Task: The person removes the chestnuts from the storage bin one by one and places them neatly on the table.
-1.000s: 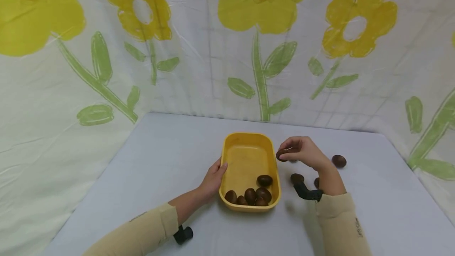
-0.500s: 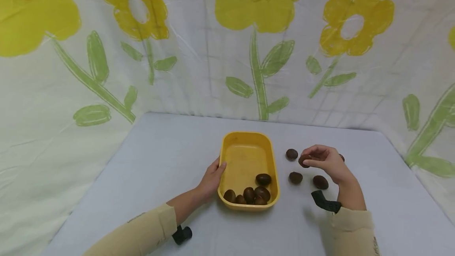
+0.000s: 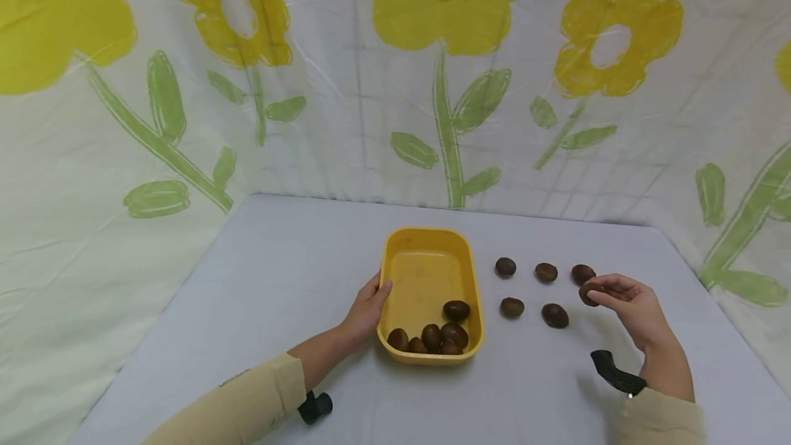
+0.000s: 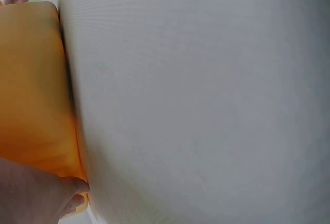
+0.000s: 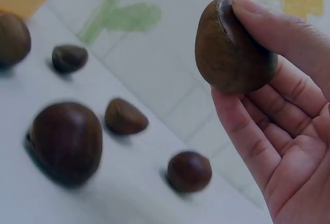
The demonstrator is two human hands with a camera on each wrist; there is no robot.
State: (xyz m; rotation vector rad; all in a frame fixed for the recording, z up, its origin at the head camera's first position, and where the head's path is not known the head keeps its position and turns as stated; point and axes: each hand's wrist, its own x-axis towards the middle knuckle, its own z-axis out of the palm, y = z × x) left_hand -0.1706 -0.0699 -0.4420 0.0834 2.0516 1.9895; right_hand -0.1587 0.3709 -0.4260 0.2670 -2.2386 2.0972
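My left hand (image 3: 366, 311) grips the left wall of a yellow plastic tray (image 3: 426, 273), its thumb over the rim. In the left wrist view the fingers (image 4: 77, 185) reach along the lower edge of the tray's side. Several glossy brown chestnuts (image 3: 456, 310) lie in the near end of the tray. Over the right part of the table my right hand (image 3: 639, 307) pinches another chestnut (image 5: 232, 54) between thumb and fingertips. Close behind it, a chestnut (image 3: 583, 274) rests on the table at the end of the back row.
To the right of the tray, chestnuts on the white table (image 3: 278, 253) stand in two rows: a back row with a middle chestnut (image 3: 546, 272), and a front row with a chestnut (image 3: 555, 316). A curtain (image 3: 334, 143) painted with yellow flowers hangs behind the table.
My right hand has carried the pinched chestnut rightward, from beside the tray past the front row's chestnuts, uncovering those on the table. The left hand keeps its grip on the tray, which stays put.
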